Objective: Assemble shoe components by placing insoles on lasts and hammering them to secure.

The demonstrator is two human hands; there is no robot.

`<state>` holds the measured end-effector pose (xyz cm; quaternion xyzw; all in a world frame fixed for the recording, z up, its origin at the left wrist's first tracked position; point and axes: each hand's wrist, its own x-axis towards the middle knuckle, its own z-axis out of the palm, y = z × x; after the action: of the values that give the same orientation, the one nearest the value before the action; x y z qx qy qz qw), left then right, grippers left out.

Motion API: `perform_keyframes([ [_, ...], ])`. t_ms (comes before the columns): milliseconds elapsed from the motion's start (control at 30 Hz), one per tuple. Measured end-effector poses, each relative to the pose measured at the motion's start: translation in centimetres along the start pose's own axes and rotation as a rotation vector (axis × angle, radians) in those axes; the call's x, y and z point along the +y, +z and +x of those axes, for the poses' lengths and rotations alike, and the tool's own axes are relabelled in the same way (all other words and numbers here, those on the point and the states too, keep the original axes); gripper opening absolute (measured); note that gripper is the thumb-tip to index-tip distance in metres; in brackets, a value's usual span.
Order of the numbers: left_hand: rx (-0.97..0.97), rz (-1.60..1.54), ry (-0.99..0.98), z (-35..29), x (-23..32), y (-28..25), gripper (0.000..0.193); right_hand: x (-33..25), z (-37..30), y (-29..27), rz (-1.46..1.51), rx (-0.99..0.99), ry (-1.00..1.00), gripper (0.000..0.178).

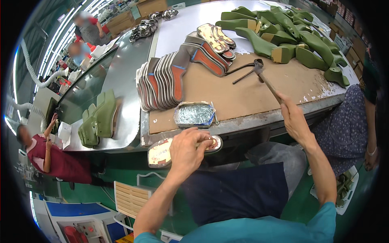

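My left hand rests over a cream-coloured insole board in front of the bench edge. Its thumb and fingers pinch together near the board's right end, and whatever is between them is too small to make out. My right hand is wrapped round the wooden handle of a hammer, whose dark head is raised over the bench. Behind the hammer lies a pair of pincers. Close beyond my left hand stands a tray of small nails.
Stacked grey and orange insoles stand on the brown board, with cream-topped insoles behind. Green shoe lasts pile up at far right; more lasts stand left. One person is at left; another's patterned clothing is at right.
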<state>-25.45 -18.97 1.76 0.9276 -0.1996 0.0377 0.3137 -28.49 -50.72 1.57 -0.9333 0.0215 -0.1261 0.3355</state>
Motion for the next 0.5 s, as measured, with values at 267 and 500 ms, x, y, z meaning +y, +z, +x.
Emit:
perform_keyframes([
  [267,0.024,-0.007,0.085,-0.1,-0.5,0.2,0.007,-6.9,-5.4,-1.6,0.320,-0.155,-0.222,0.044],
  [500,0.013,0.015,0.065,0.0,0.1,-0.3,0.007,-9.2,-7.1,-1.1,0.387,-0.118,-0.382,0.044],
])
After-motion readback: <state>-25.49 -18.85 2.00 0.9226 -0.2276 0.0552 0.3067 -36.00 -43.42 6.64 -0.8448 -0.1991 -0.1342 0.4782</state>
